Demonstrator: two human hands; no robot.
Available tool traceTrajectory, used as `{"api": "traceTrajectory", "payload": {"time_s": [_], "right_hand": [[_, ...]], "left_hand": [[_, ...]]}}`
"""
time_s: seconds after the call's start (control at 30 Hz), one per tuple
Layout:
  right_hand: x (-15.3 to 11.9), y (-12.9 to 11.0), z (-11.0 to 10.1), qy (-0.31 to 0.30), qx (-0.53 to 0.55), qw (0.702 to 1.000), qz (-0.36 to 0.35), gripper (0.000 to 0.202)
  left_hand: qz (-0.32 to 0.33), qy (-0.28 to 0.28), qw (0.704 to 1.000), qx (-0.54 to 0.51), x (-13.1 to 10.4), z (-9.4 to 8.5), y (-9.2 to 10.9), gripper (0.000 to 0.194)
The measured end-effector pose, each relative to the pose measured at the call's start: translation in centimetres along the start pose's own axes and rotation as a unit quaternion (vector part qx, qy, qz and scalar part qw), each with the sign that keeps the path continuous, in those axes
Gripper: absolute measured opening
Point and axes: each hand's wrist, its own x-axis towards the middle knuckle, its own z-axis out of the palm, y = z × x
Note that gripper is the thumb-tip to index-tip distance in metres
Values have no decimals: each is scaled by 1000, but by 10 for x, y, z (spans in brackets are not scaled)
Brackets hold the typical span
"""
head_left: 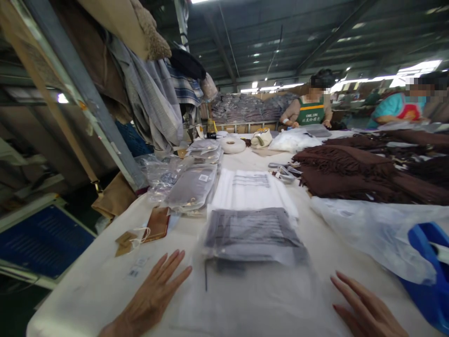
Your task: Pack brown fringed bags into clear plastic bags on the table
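My left hand [154,292] is low over the white table, fingers stretched and slightly spread, with nothing in it. At the lower right, my right hand [365,306] also has its fingers apart and holds nothing. Between them lies a clear plastic bag [256,290], its lower part flat and see-through. A grey folded textile [250,229] shows at its upper end, blurred by the plastic. Behind that sits a stack of white printed bags [252,187]. Just beyond my left hand is a small barcode sticker [136,267] on the table.
Bagged grey items [192,185] stand at left behind a brown booklet [157,223] and a kraft tag [125,243]. Brown fringed fabric [351,168] is piled at right, near a blue bin [428,281]. Two people work at the back; a metal post [80,89] rises at left.
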Motion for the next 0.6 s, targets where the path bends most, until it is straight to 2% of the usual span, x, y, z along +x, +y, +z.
{"api": "traceTrajectory", "payload": {"time_s": [0.13, 0.2, 0.23, 0.27, 0.3, 0.37, 0.43, 0.47, 0.5, 0.53, 0.6], "right_hand": [[50, 3, 10, -23, 11, 991, -129, 56], [61, -1, 6, -97, 50, 973, -201, 55], [62, -3, 3, -149, 85, 961, -215, 53], [62, -4, 0, -193, 131, 952, -197, 49], [61, -5, -3, -222, 188, 946, -144, 42], [58, -7, -4, -232, 313, 921, 22, 37], [60, -11, -1, -214, 396, 872, 193, 48], [63, -13, 2, -214, 417, 846, 255, 51], [68, -16, 5, -220, 422, 826, 301, 53], [72, -19, 9, -220, 410, 818, 338, 54], [82, -27, 17, -198, 354, 830, 383, 55]], "left_hand": [[118, 10, 992, -38, 36, 18, 0, 64], [172, -30, 979, -108, 44, 17, -1, 57], [186, -64, 968, -159, 45, 15, -1, 54], [178, -103, 954, -218, 45, 13, -1, 50], [143, -137, 939, -283, 46, 11, 0, 43], [-22, -178, 900, -398, 50, 9, 3, 32], [-225, -169, 843, -459, 59, 10, 9, 42], [-301, -156, 816, -468, 65, 12, 13, 48], [-349, -143, 802, -463, 72, 14, 16, 50], [-379, -139, 806, -433, 78, 17, 19, 50], [-404, -164, 839, -324, 90, 23, 25, 46]]}}
